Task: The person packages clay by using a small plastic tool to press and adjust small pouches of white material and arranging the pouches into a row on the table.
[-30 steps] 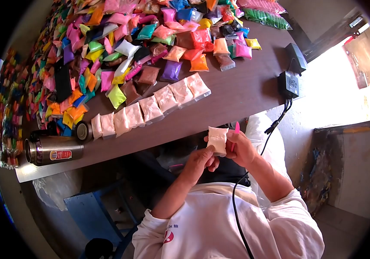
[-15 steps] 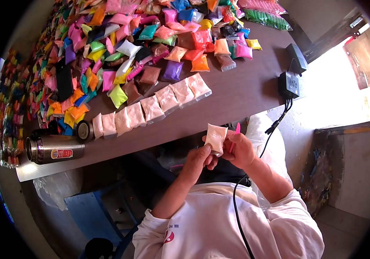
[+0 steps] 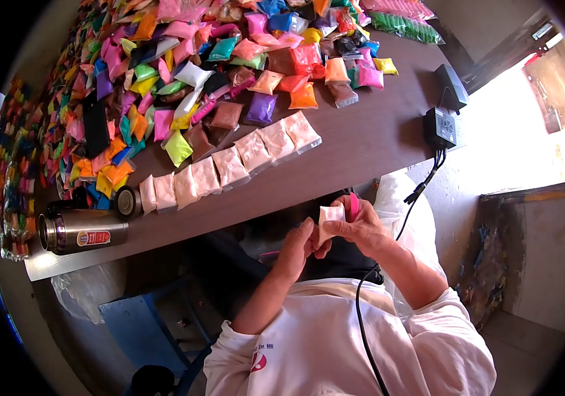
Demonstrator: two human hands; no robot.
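Observation:
A small clear packet of pale peach material (image 3: 330,215) is in my right hand (image 3: 364,230), whose thumb presses across its front. A bright pink strip-like piece (image 3: 353,204) also sits in that hand, curving up between the fingers; its exact kind is unclear. My left hand (image 3: 297,247) is closed at the packet's left and lower edge, thumb and fingers curled together. Whether anything lies between those fingertips is hidden. Both hands are over my lap, just off the table's front edge. Similar peach packets (image 3: 229,167) lie in a slanting row on the table.
Many coloured packets (image 3: 226,49) are heaped across the dark table (image 3: 355,148). A steel flask (image 3: 88,231) lies on its side at the front left, near a round lid (image 3: 127,201). A black box (image 3: 440,129) trails a cable (image 3: 361,317) down across my shirt.
The packet has tilted and shifted slightly downward, with my right thumb moving over its front. My left thumb has slid off it to the left. The pink piece now appears curved.

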